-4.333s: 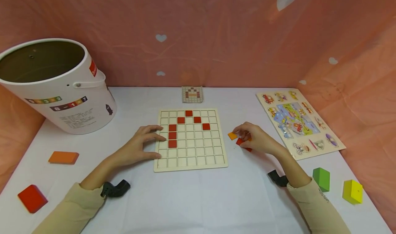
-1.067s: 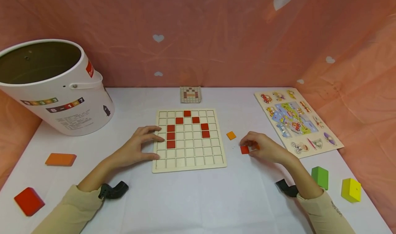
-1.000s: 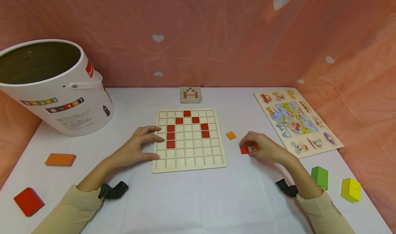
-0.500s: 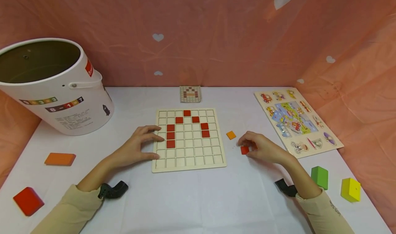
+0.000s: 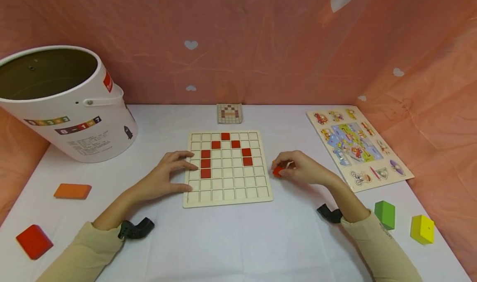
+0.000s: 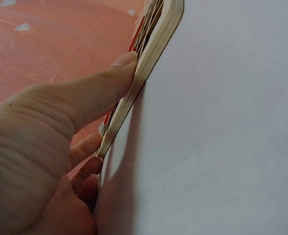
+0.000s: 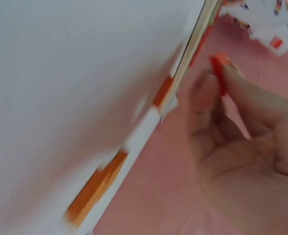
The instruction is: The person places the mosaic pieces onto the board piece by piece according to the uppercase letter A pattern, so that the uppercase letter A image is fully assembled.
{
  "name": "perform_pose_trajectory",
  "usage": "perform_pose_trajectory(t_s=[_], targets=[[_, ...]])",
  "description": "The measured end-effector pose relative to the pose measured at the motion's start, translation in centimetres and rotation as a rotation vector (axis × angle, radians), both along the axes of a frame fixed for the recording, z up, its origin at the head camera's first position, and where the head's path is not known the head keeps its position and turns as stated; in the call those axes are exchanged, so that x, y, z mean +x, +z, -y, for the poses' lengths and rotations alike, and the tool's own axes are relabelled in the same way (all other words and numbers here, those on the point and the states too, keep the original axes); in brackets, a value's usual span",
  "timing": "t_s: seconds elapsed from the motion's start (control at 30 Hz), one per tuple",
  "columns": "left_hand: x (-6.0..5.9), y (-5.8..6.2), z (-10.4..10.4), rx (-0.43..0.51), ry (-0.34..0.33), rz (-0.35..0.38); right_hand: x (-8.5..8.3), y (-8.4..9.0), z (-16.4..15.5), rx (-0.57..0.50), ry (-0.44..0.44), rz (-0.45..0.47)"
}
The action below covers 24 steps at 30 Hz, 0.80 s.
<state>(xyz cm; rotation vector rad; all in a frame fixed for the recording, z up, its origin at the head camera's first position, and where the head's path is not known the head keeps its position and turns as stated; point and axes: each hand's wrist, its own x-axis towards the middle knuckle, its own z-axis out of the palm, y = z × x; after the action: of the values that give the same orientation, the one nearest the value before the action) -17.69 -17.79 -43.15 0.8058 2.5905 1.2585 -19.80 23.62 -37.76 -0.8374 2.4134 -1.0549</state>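
Observation:
My left hand (image 5: 162, 176) rests on the left edge of a pale wooden grid board (image 5: 229, 194), thumb and fingers spread along it. Several red square tiles sit in the board's cells, in an arch whose left leg is longer. Just right of the board, my right hand (image 5: 302, 168) pinches a loose red tile (image 5: 277, 171) between thumb and fingers. In the right wrist view the same red tile (image 7: 218, 74) is blurred. Below it, an orange tile (image 7: 164, 92) and further orange pieces (image 7: 97, 188) lie on the table; the head view mostly hides them behind my hand.
A pattern card (image 5: 229, 114) lies behind the board. A white bucket (image 5: 85, 137) stands back left, a picture puzzle (image 5: 344, 172) back right. Orange (image 5: 72, 191) and red (image 5: 34, 242) blocks lie left; green (image 5: 385, 214) and yellow (image 5: 422, 229) blocks lie right.
Another red tile now sits in the board's right column compared with the oldest frame. My right hand has lifted a red tile and moved left toward the board. The left hand has stayed put.

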Motion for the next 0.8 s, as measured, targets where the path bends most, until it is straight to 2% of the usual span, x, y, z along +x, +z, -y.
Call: perform_pose_trajectory(t_s=[0.17,0.33,0.57,0.8], targets=[[0.0,-0.1,0.1,0.005,0.001,0.005,-1.9,0.5,4.1,0.004,0.056,0.011],[0.0,0.1,-0.1,0.004,0.005,0.013,-2.8,0.4,6.5,-0.007,0.106,0.03],[-0.1,0.1,-0.2,-0.009,0.004,0.009,-2.8,0.1,7.3,0.016,0.126,0.019],[0.0,0.1,-0.1,-0.007,0.005,0.011,-2.5,0.3,7.3,0.027,0.106,0.021]])
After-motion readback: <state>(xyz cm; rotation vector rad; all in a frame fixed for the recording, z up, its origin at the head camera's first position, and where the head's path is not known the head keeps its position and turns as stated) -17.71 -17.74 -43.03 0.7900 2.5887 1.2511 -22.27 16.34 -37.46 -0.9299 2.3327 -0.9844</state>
